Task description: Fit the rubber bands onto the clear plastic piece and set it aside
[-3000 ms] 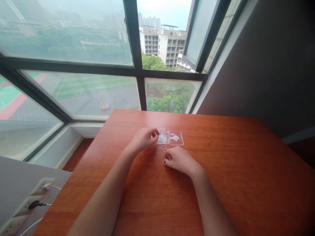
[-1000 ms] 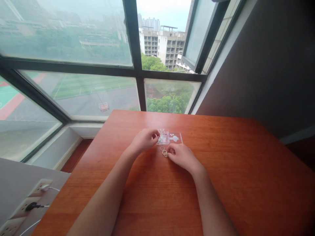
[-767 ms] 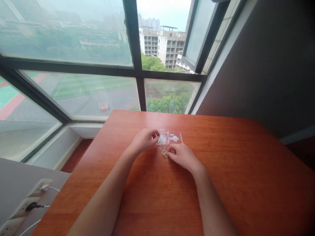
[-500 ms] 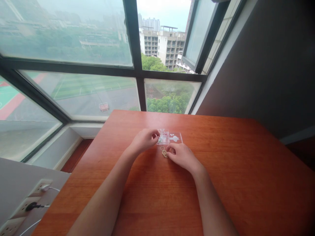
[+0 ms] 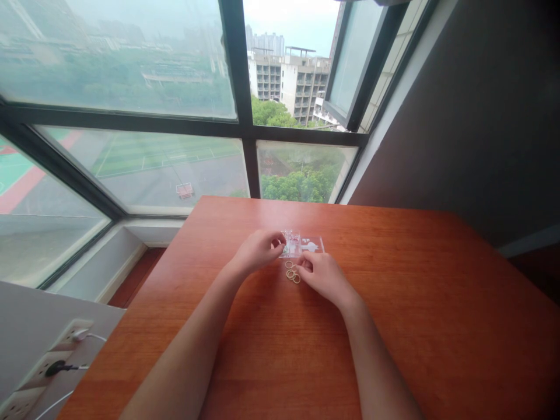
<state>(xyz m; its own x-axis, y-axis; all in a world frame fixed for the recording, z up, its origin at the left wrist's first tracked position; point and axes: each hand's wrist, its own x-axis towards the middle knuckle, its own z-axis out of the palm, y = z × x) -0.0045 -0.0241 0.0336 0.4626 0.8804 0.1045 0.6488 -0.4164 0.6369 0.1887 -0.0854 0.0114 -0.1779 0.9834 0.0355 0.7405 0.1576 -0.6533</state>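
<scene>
A small clear plastic box (image 5: 294, 249) lies on the table with its clear lid (image 5: 311, 246) folded out to the right. Some tiny pieces show inside the box, too small to name. My left hand (image 5: 261, 249) is at the box's left side, its thumb and fingers curled together; whatever they hold is hidden. Several thin pale-yellow rings (image 5: 290, 274) lie loose just in front of the box, partly overlapping. Right beside them, my right hand (image 5: 322, 275) has its thumb and fingertips pinched at the rings' right edge. What is in that pinch cannot be made out.
The brown wooden table (image 5: 280, 361) stretches out on both sides of my arms. Large windows (image 5: 175, 169) stand behind and to the left, one pane swung open. At lower left, wall sockets (image 5: 48, 367) hold plugs with cables.
The pale-yellow rings have spread apart in front of the box. My right hand has shifted slightly up and away from them. My left hand has moved only slightly to the right.
</scene>
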